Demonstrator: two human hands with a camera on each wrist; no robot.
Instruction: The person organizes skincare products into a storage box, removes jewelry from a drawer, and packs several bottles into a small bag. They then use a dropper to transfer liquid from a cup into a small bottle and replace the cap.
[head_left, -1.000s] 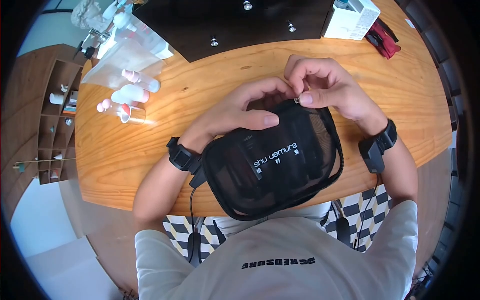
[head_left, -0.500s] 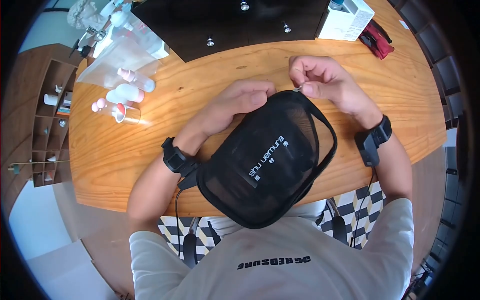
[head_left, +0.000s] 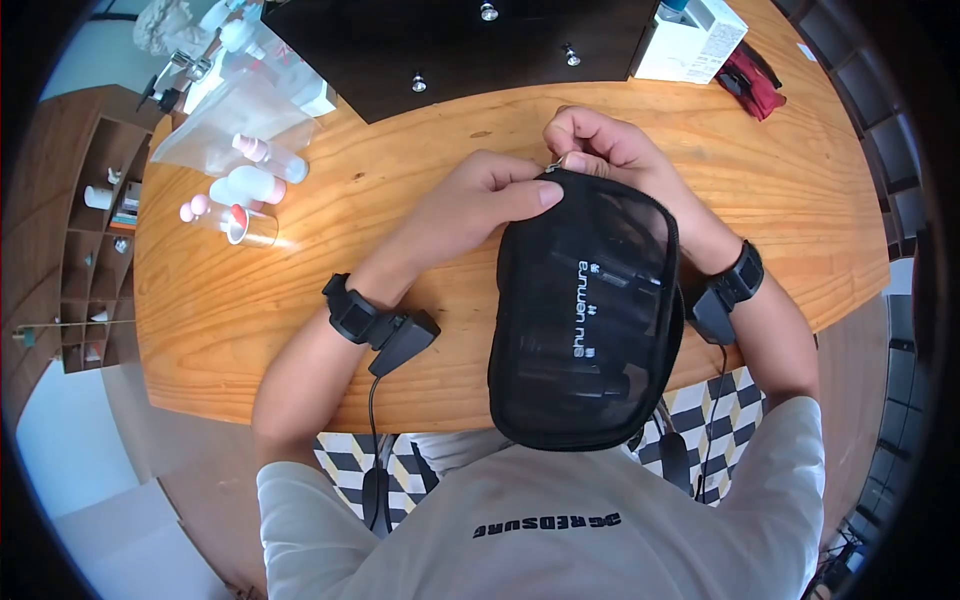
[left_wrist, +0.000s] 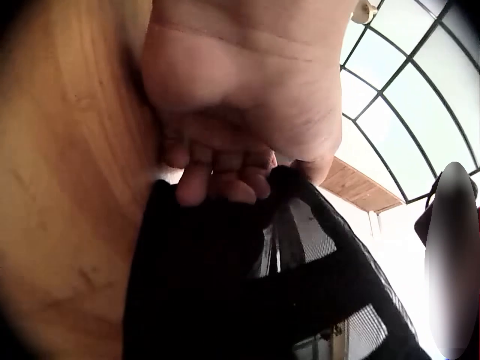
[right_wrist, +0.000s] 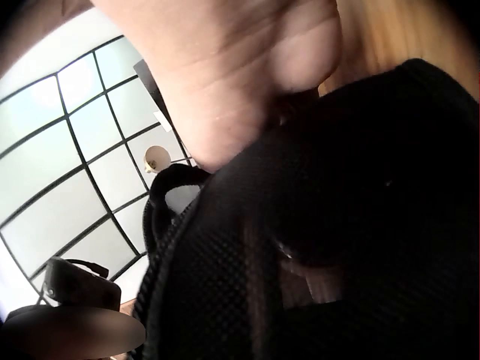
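Observation:
A black mesh zip pouch (head_left: 545, 300) with white "shu uemura" lettering hangs lengthwise over the table's front edge, dark slender items showing faintly through its mesh. My left hand (head_left: 485, 205) grips its upper left corner, thumb on the front face; in the left wrist view, curled fingers (left_wrist: 238, 187) lie at the pouch's black edge (left_wrist: 187, 277). At that same corner my right hand (head_left: 625, 155) pinches the small metal zip pull (head_left: 553, 167). The right wrist view has the mesh (right_wrist: 217, 262) close up, hiding the right fingertips.
Pink-capped bottles (head_left: 270, 158) and a clear cup (head_left: 252, 228) stand on the table's left, near a translucent bag (head_left: 240, 125). At the back are a dark drawer cabinet (head_left: 460, 50), a white box (head_left: 690, 45) and a dark red cloth item (head_left: 750, 85).
The pouch has turned from slanting to nearly upright and shifted right. My right hand has moved left with the zip pull to the upper left corner, where my left hand has taken a new grip.

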